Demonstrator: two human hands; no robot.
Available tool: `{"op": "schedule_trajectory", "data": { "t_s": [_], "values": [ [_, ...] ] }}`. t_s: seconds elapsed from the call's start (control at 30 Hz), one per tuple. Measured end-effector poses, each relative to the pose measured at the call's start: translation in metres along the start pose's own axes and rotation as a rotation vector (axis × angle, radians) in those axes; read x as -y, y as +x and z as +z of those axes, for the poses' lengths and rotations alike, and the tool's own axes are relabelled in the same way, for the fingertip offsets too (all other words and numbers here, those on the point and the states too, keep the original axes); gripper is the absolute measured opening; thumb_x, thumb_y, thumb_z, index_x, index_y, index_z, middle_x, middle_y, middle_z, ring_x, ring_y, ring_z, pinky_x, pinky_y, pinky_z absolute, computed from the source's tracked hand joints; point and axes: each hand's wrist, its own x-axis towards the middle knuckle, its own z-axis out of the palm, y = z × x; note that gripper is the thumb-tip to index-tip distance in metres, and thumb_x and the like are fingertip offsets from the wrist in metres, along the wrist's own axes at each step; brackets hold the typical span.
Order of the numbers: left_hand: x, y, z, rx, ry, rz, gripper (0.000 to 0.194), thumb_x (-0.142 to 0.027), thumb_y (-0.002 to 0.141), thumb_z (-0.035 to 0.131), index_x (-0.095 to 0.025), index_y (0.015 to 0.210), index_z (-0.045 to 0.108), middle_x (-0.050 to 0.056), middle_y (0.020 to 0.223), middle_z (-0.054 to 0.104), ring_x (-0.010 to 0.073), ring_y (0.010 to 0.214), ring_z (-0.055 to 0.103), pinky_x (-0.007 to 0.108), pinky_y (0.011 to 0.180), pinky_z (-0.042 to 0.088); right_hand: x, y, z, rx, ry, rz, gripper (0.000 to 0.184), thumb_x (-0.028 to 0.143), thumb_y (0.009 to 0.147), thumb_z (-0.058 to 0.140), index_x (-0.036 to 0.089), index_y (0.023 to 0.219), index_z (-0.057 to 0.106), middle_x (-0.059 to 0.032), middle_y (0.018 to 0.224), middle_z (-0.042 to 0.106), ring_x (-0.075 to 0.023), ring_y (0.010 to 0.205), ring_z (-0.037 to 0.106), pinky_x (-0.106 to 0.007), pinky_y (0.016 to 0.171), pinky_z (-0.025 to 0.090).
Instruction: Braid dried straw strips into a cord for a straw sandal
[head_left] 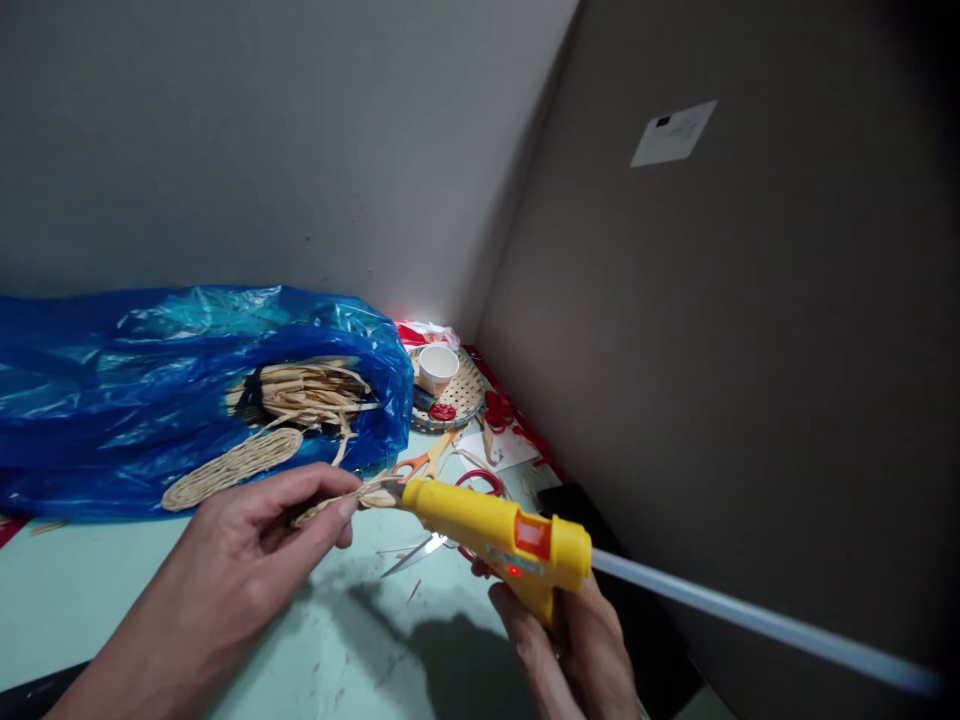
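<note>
My right hand [574, 640] is wrapped round the handle of a yellow hot glue gun [480, 520], whose small red light glows. A long clear glue stick [750, 605] sticks out of its back end. The gun's nozzle meets a piece of braided straw [379, 492], pinched between the thumb and fingers of my left hand [277, 540]. Part of the braid is hidden inside the left hand. Just beyond that hand, a flat oval coil of braided straw [232, 470] lies on a blue plastic bag [90, 400].
A bundle of dry straw [311, 392] rests in the bag's mouth. Red-handled scissors [420, 553] and orange-handled scissors [427, 460] lie on the pale green table [352, 640]. Behind them, a woven tray [469, 395] holds a white cup [437, 368]. Walls close off the back and right.
</note>
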Motion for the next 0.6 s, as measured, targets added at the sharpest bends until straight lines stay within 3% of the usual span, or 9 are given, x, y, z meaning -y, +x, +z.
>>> {"op": "schedule_trajectory", "data": {
  "t_s": [0.1, 0.17, 0.3, 0.37, 0.47, 0.6],
  "values": [
    [0.002, 0.001, -0.002, -0.004, 0.013, 0.001, 0.022, -0.048, 0.078, 0.064, -0.028, 0.076, 0.074, -0.004, 0.06, 0.068, 0.0153, 0.054, 0.06, 0.019, 0.05, 0.048, 0.011, 0.009, -0.009, 0.029, 0.131, 0.213, 0.034, 0.044, 0.088, 0.071, 0.027, 0.117, 0.071, -0.0126, 0.107, 0.075, -0.0285, 0.085, 0.072, -0.026, 0.048, 0.054],
    [0.002, 0.0, -0.004, -0.004, 0.019, 0.005, 0.022, -0.049, 0.079, 0.064, -0.029, 0.076, 0.075, -0.004, 0.061, 0.067, 0.0157, 0.056, 0.06, 0.019, 0.051, 0.047, 0.016, 0.02, -0.011, 0.065, 0.302, 0.4, 0.034, 0.045, 0.089, 0.071, 0.025, 0.116, 0.07, -0.0094, 0.095, 0.073, -0.024, 0.076, 0.069, -0.025, 0.048, 0.05],
    [-0.001, -0.001, -0.007, 0.009, 0.025, 0.013, 0.022, -0.048, 0.08, 0.063, -0.03, 0.075, 0.075, -0.004, 0.061, 0.066, 0.0161, 0.056, 0.056, 0.021, 0.05, 0.043, 0.011, 0.04, -0.009, 0.13, 0.772, 0.729, 0.031, 0.048, 0.091, 0.069, 0.019, 0.101, 0.063, 0.0046, 0.063, 0.05, -0.009, 0.049, 0.038, -0.018, 0.043, 0.032],
    [-0.003, -0.002, -0.008, 0.012, 0.017, 0.004, 0.023, -0.047, 0.08, 0.062, -0.03, 0.072, 0.074, -0.004, 0.06, 0.065, 0.0168, 0.057, 0.055, 0.023, 0.051, 0.041, 0.004, 0.044, -0.006, 0.171, 0.858, 0.793, 0.034, 0.049, 0.091, 0.067, 0.016, 0.09, 0.062, 0.0044, 0.062, 0.048, -0.0077, 0.05, 0.033, -0.019, 0.044, 0.028],
    [-0.003, -0.003, -0.008, 0.022, 0.008, -0.004, 0.024, -0.049, 0.08, 0.062, -0.03, 0.072, 0.073, -0.004, 0.062, 0.065, 0.0173, 0.06, 0.055, 0.024, 0.053, 0.04, -0.008, 0.043, 0.0, 0.233, 0.851, 0.846, 0.034, 0.047, 0.091, 0.067, 0.014, 0.084, 0.061, 0.0011, 0.066, 0.054, -0.0074, 0.05, 0.036, -0.02, 0.044, 0.028],
    [-0.004, -0.003, -0.007, 0.049, 0.034, -0.016, 0.027, -0.051, 0.081, 0.06, -0.029, 0.075, 0.074, -0.004, 0.064, 0.063, 0.0162, 0.059, 0.055, 0.024, 0.054, 0.04, -0.022, 0.04, 0.003, 0.317, 0.771, 0.83, 0.034, 0.048, 0.093, 0.064, 0.015, 0.086, 0.057, -0.001, 0.073, 0.062, -0.0068, 0.046, 0.043, -0.021, 0.046, 0.036]
  ]
}}
